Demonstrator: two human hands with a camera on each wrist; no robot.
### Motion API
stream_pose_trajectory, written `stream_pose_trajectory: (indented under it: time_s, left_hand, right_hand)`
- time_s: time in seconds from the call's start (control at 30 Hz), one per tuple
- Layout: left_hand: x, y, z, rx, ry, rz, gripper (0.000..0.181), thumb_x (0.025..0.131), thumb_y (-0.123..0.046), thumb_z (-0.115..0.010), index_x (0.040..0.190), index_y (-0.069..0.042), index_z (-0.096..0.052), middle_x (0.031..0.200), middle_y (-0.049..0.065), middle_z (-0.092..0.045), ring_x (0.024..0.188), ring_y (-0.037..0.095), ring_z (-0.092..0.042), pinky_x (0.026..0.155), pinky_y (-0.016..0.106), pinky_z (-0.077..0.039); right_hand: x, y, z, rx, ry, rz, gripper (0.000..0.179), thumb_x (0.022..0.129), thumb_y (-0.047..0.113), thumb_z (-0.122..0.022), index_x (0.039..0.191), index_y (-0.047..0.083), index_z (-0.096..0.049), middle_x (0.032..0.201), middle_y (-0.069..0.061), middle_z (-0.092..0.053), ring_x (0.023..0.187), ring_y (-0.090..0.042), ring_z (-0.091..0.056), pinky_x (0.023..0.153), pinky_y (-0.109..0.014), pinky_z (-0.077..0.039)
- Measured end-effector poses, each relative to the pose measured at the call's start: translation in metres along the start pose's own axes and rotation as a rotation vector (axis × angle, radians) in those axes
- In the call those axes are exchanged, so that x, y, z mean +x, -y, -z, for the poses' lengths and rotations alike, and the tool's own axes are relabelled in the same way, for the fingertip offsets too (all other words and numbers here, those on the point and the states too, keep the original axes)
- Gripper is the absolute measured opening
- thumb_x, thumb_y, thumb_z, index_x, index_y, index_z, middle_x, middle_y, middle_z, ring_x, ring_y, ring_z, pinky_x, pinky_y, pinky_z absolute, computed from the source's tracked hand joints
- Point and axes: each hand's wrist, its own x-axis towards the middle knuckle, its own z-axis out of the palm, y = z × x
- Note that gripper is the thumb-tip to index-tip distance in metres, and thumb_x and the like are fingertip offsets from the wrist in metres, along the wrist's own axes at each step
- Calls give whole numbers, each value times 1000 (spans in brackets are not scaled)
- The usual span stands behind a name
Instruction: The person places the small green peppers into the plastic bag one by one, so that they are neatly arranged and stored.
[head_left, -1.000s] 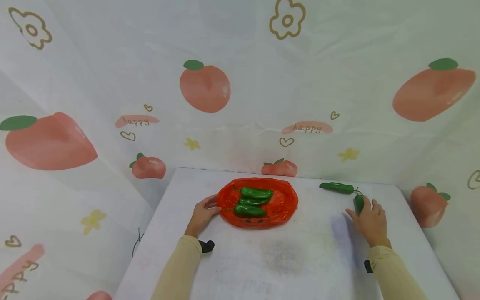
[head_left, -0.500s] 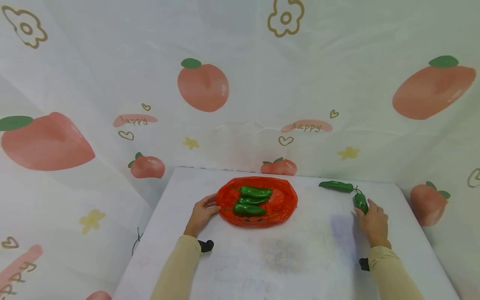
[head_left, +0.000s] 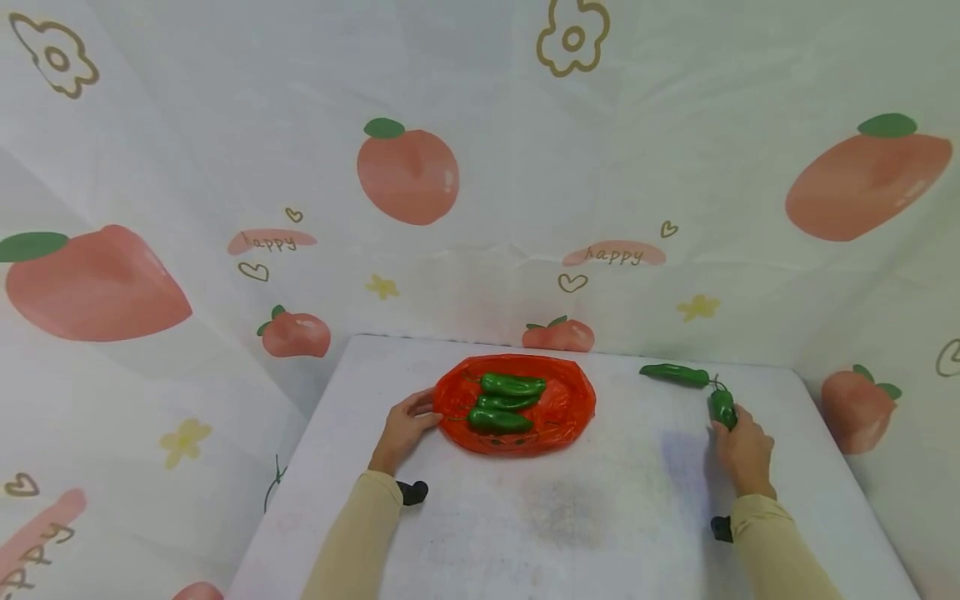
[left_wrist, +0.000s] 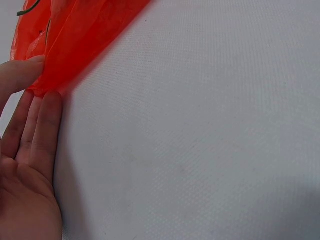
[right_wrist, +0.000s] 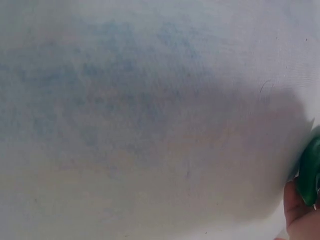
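A person in cream sleeves works with both bare hands at a white desk [head_left: 615,483], in front of a pale cloth backdrop [head_left: 480,275] printed with peaches. At the right side of the desk, the right hand [head_left: 747,450] pinches a green pepper [head_left: 722,407]; its grip is clamped with thumb and fingers on the near end, the stem pointing away from the person. Whether that pepper rests on the desk or is slightly raised, I cannot tell. Just beyond it lies a second pepper [head_left: 675,375], roughly sideways, the two stems meeting or nearly so. Left of centre is a spread red plastic bag [head_left: 566,408] with three peppers [head_left: 501,421] lying on it side by side. The left hand [head_left: 402,433] holds the bag's left edge, thumb above and fingertips below, so that grip is closed on thin film.

The held pepper looks glossy and smooth, probably light and fairly firm, though its skin could bruise or slip under a hard squeeze. The thick body seems the best place to take hold; the slender stem might snap. The bag appears soft and crinkly, likely to shift unless steadied at its rim
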Motion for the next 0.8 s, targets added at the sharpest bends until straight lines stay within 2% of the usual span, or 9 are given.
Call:
stream_pose_trajectory:
  time_s: [0.2, 0.43, 0.63, 0.8]
  left_hand:
    - [2, 3, 0, -4, 3, -11, 53, 94, -21, -74, 144, -24, -58, 144, 4, -63, 134, 26, -58, 117, 50, -45]
    - [4, 6, 0, -2, -3, -12, 53, 94, -20, -74, 144, -24, -58, 143, 4, -64, 133, 26, -58, 117, 50, -45]
    - [6, 8, 1, -6, -4, -15, 53, 93, -20, -75, 144, -24, -59, 142, 4, -64, 133, 25, -58, 117, 50, -44]
    - [6, 9, 1, -10, -3, -12, 53, 93, -21, -75, 144, -24, -59, 142, 4, -64, 133, 24, -59, 117, 49, -45]
  right_hand:
    - [-1, -2, -2, 12, -12, 8, 58, 106, 18, -46, 150, -15, -29, 139, -49, -41, 126, -63, -43, 107, -67, -32]
    - [-6, 0, 2, 75, -7, -40, 60, 105, 19, -43, 154, -12, -26, 142, -47, -39, 121, -62, -39, 102, -67, -34]
    - [-9, 1, 3, 80, -4, -51, 61, 102, 20, -42, 151, -14, -30, 143, -47, -40, 124, -62, -40, 105, -67, -33]
    - [-10, 1, 4, 95, 13, -82, 62, 100, 22, -41, 151, -13, -32, 143, -44, -43, 126, -59, -45, 107, -68, -40]
